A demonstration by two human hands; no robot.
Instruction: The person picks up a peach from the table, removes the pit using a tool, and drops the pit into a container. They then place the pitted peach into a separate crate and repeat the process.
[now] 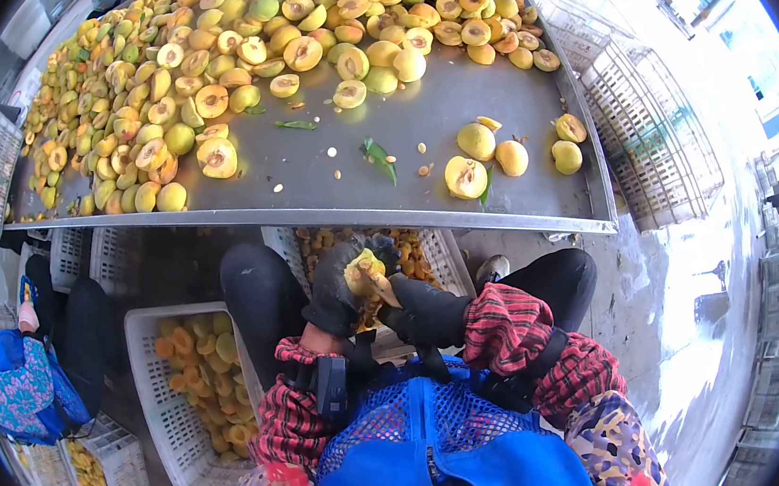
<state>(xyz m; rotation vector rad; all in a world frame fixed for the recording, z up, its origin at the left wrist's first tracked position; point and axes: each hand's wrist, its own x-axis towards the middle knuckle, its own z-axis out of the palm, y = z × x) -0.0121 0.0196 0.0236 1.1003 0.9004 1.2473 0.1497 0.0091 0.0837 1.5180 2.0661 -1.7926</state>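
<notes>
Both of my hands wear dark gloves and meet between my knees, over a white crate (452, 270) of cut fruit. My left hand (331, 292) is closed around a yellow peach (364, 272), whose torn pale flesh faces up. Against it is my right hand (424, 313), its fingers curled in at the peach's near side. A narrow tan piece shows at those fingertips; I cannot make out whether it is a tool or part of the fruit. Peach halves (407, 255) lie in the crate beneath, partly hidden by my hands.
A metal table (306, 171) bears a large heap of halved peaches (226, 47), with a few near its right corner. A white crate of peach pieces (141, 364) stands left of my leg. Another person (28, 376) sits at far left. Stacked crates (648, 130) stand right.
</notes>
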